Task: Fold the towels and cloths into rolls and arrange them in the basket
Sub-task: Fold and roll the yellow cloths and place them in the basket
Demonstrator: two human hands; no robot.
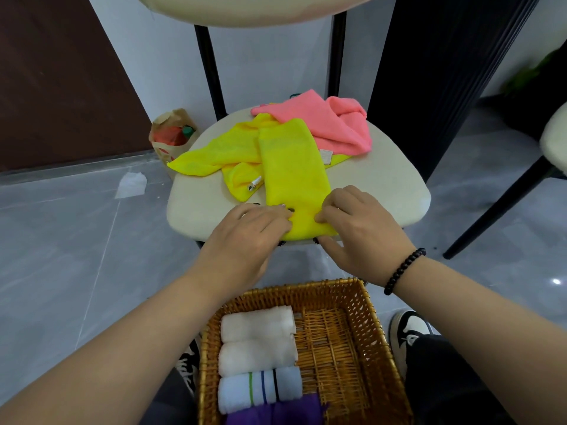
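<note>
A yellow cloth [291,170], folded into a long strip, lies on the cream chair seat [199,207] and points away from me. My left hand [245,237] and my right hand [359,228] both grip its near end at the seat's front edge, fingers curled over the fabric. A second yellow cloth [214,151] lies crumpled to the left of the strip. A pink cloth [334,121] sits in a heap at the back right of the seat. Below my arms stands a wicker basket [362,308] that holds two white rolls [257,338], a striped white roll [260,389] and a purple roll [276,412] along its left side.
A paper bag [168,130] stands on the grey tiled floor left of the chair, with a scrap of paper [132,185] near it. Another chair's black leg [497,210] slants at the right. The chair's black back posts [211,72] rise behind the seat. My shoes flank the basket.
</note>
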